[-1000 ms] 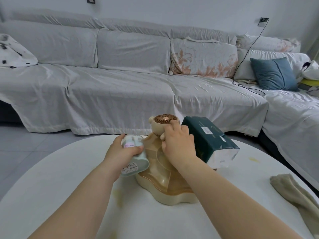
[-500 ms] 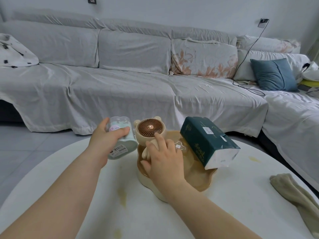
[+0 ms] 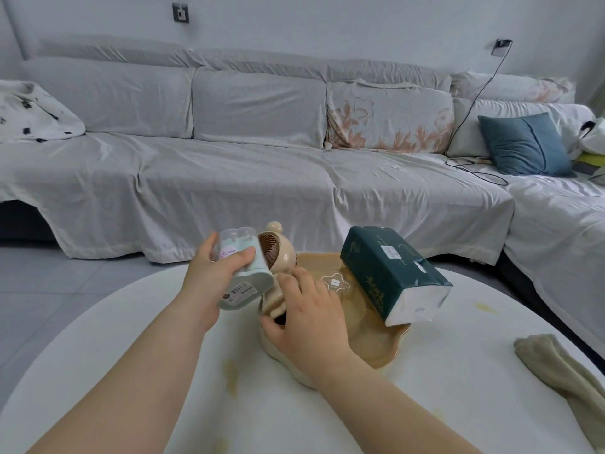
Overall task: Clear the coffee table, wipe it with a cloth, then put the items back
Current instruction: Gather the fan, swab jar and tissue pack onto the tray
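The step in hand looks like clearing. The left hand (image 3: 209, 276) is closed around a pale mint plastic container with a barcode label (image 3: 244, 273), held tilted above the round white coffee table (image 3: 458, 388). The right hand (image 3: 307, 309) grips the base of a small beige bear-eared fan (image 3: 278, 257) standing in a beige scalloped tray (image 3: 376, 342), where a dark green tissue pack (image 3: 393, 273) leans. A khaki cloth (image 3: 563, 375) lies on the right edge. Next, I think, both items must go off the table.
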`<state>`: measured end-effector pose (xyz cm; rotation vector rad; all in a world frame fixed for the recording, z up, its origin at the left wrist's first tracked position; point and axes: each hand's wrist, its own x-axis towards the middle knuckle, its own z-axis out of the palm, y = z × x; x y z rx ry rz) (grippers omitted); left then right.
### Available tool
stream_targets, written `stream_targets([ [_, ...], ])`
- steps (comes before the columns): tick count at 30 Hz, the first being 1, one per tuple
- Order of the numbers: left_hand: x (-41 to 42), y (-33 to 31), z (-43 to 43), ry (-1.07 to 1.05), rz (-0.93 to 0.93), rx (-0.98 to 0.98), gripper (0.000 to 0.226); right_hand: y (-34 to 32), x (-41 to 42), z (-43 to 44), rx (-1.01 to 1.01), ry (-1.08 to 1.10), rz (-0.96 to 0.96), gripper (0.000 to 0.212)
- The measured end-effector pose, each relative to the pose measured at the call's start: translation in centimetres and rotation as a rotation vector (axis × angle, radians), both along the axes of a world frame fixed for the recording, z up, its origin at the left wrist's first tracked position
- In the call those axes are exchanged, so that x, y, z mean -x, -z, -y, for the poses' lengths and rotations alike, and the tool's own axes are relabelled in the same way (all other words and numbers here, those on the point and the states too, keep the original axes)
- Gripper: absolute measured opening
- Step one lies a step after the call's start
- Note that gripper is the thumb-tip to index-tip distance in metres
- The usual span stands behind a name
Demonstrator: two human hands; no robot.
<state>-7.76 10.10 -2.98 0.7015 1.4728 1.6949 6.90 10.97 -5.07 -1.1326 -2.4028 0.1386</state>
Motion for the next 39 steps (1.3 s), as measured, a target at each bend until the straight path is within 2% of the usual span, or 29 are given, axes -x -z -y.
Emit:
stream_targets([
  [6, -1.7, -0.1, -0.6, 0.059, 0.050, -0.084, 0.070, 0.2, -0.5, -0.3, -0.057, 0.048, -0.093, 0.045],
  [15, -2.4, 0.3, -1.1, 0.123, 0.095, -0.107, 0.064, 0.9, -1.0, -1.5, 0.025, 0.127, -0.051, 0.062],
  [20, -1.5, 0.7, -0.1, 0.100, 0.128, -0.112, 0.035, 1.0, -0.8, -1.3, -0.006, 0.118, -0.064, 0.062],
  [23, -0.7, 0.8, 0.5, 0.109, 0.099, -0.108, 0.039, 0.8, -0.5, -1.0, -0.016, 0.083, -0.040, 0.056],
  [27, -0.1, 1.0, 1.1, 0.119, 0.082, -0.121, 0.023, 0.7, -0.1, -0.7, -0.031, 0.055, -0.006, 0.051],
  [31, 0.1, 1.1, 1.4, 0.100, 0.104, -0.135, 0.024, 0.9, 0.2, -0.3, -0.043, 0.071, -0.037, 0.055],
  [35, 0.0, 0.8, 1.7, 0.102, 0.088, -0.123, 0.044, 1.0, 0.3, -0.3, -0.047, 0.063, -0.032, 0.056],
  [39, 0.0, 0.7, 1.8, 0.097, 0.101, -0.129, 0.047, 0.9, 0.6, -0.1, -0.069, 0.054, -0.055, 0.061],
])
